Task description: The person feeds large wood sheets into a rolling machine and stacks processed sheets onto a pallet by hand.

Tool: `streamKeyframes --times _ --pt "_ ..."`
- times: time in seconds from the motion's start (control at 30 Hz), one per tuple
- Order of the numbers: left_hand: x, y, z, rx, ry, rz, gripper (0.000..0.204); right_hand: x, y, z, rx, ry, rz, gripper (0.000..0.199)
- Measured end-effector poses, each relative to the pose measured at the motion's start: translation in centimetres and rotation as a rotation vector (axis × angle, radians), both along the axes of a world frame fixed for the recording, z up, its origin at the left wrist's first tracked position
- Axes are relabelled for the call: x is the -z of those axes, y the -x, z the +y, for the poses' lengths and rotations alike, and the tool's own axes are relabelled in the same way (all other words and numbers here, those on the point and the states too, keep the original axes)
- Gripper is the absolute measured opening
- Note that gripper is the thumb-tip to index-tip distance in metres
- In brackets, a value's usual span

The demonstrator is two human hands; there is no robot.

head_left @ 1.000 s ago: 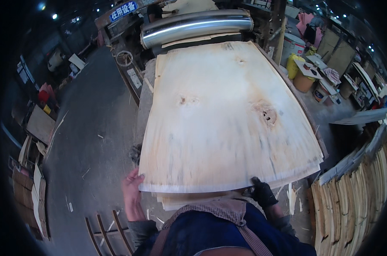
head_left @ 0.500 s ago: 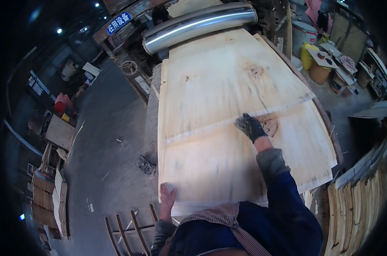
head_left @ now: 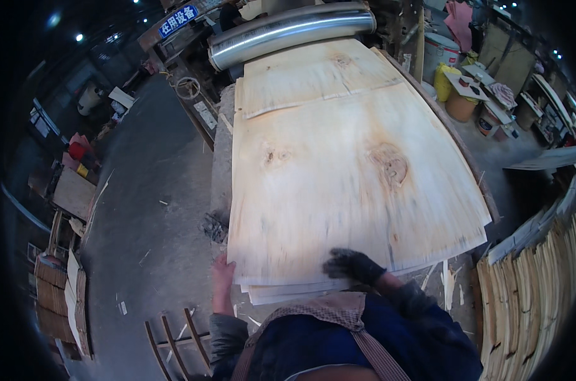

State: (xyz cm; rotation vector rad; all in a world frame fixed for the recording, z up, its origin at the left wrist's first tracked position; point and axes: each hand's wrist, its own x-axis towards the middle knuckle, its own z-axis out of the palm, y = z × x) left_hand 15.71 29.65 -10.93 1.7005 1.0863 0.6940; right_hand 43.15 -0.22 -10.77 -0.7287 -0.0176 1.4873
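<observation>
A stack of pale wood veneer sheets [head_left: 313, 209] with brown knots lies in front of me, reaching up toward a shiny metal roller [head_left: 294, 33]. My left hand [head_left: 222, 276] is bare and touches the near left corner of the stack. Its fingers point forward along the edge, though they show only in part. On the near edge of the top sheet, my right hand [head_left: 353, 265] in a dark glove rests flat with fingers stretched out. Another sheet's edge crosses the stack farther off, close to the roller.
Upright stacked veneer [head_left: 529, 298] stands at the right. A wooden rack [head_left: 177, 343] is on the floor at lower left. Beyond the table's right side are a yellow bag [head_left: 444, 81], a white drum [head_left: 440, 54] and buckets. A person's dark sleeve [head_left: 231, 16] shows behind the roller.
The top sheet's crosswise edge has shifted away toward the roller. My right hand has come back from mid-sheet to the near edge. My left hand has moved slightly left at the corner.
</observation>
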Motion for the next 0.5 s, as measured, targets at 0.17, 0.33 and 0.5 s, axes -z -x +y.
streamKeyframes --times 0.17,0.33,0.5 --pt "-10.5 -2.4 -1.8 0.103 0.102 -0.197 0.031 3.6 3.0 -5.6 0.045 0.037 0.121 0.029" --pt "-15.5 -1.4 -2.9 0.097 0.268 -0.349 0.032 0.3 2.3 -8.6 0.136 0.418 -0.118 0.043" --pt "-13.4 -0.5 -3.6 0.054 0.282 -0.341 0.033 -2.8 1.7 -9.8 0.234 0.513 -0.502 0.037"
